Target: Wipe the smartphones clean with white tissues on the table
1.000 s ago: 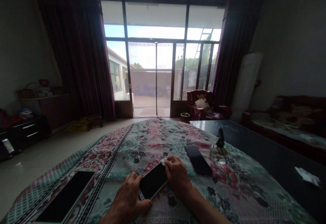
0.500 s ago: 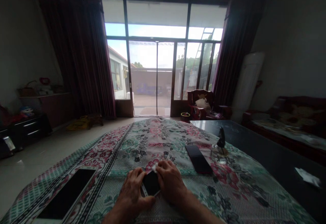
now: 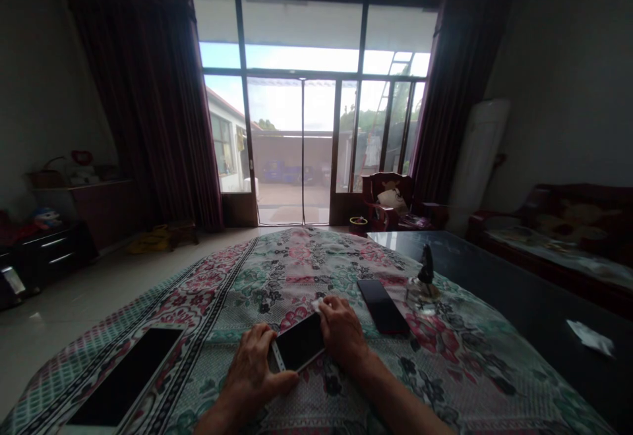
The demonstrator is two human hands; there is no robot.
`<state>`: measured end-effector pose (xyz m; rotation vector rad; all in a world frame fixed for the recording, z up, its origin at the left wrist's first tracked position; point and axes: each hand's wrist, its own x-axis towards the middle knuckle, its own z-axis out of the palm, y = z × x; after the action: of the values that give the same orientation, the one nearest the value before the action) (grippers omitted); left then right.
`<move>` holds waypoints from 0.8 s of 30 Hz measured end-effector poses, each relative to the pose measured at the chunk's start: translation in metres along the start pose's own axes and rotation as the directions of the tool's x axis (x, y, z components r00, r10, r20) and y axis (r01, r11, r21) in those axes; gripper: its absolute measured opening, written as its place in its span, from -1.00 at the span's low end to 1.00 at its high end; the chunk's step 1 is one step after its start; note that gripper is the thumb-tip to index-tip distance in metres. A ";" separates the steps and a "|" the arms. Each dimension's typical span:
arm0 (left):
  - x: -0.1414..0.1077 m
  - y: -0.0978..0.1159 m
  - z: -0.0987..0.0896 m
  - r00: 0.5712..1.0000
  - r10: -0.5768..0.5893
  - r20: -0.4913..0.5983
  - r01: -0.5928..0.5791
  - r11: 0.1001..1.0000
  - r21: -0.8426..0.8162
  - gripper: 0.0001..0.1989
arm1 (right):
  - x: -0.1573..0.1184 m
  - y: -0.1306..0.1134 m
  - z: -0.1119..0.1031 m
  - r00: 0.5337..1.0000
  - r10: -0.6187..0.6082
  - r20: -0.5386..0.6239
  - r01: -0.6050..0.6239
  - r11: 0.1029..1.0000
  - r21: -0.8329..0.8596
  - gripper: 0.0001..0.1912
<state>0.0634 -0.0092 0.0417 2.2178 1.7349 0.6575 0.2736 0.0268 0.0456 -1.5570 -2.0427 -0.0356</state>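
Note:
A white-framed smartphone [image 3: 299, 343] with a dark screen lies tilted on the flowered tablecloth [image 3: 291, 408]. My left hand [image 3: 254, 362] grips its left end, thumb along the near edge and fingers at the far corner. At the phone's right end is my right hand [image 3: 343, 329], its fingers closed on a small white tissue [image 3: 317, 304] that sticks out at the fingertips. Most of the tissue is hidden by that hand. To the right rests a dark smartphone [image 3: 383, 306], and a larger white-framed phone [image 3: 123, 376] lies at the left.
Beyond the dark phone stands a clear glass bottle with a black top [image 3: 425, 277]. A crumpled white packet [image 3: 591, 337] lies on the dark tabletop [image 3: 534, 316] at the right. A wooden armchair [image 3: 390, 198] is by the glass doors.
My right hand has slid right along the phone with the tissue, uncovering more of the screen. My left hand still grips the left end.

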 end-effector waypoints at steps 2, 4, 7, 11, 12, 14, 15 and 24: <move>0.000 0.000 0.000 1.000 -0.001 -0.005 0.001 1.000 -0.004 -0.44 | -0.002 -0.004 -0.001 1.000 -0.027 0.008 0.027 1.000 -0.005 -0.72; 0.001 0.000 0.000 1.000 0.000 -0.011 0.000 1.000 -0.010 -0.45 | -0.005 -0.009 -0.003 0.998 -0.059 0.033 0.060 0.998 -0.001 -0.72; 0.001 0.002 -0.001 1.000 -0.004 -0.010 0.004 1.000 -0.014 -0.46 | -0.012 -0.023 -0.004 0.988 -0.131 0.083 0.128 0.991 0.036 -0.71; 0.001 0.002 0.000 1.000 -0.005 -0.008 0.005 1.000 -0.016 -0.49 | -0.018 -0.041 -0.003 0.960 -0.239 0.147 0.224 0.968 0.114 -0.72; 0.001 0.001 0.000 1.000 -0.002 -0.008 0.002 1.000 -0.017 -0.50 | -0.019 -0.043 -0.003 0.954 -0.255 0.155 0.237 0.963 0.128 -0.72; 0.001 0.001 -0.001 1.000 0.002 -0.003 -0.002 1.000 -0.022 -0.51 | -0.018 -0.043 -0.004 0.952 -0.265 0.154 0.244 0.960 0.139 -0.73; 0.001 0.001 -0.001 1.000 0.003 0.001 -0.003 1.000 -0.024 -0.50 | -0.017 -0.041 -0.004 0.955 -0.257 0.147 0.238 0.962 0.135 -0.73; 0.004 -0.008 0.004 1.000 0.007 -0.002 -0.007 0.999 -0.040 -0.38 | -0.001 -0.010 -0.005 0.998 -0.037 0.055 0.037 0.999 0.008 -0.68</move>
<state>0.0594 -0.0031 0.0350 2.1986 1.7003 0.6893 0.2671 0.0205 0.0524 -1.5312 -2.1120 0.0002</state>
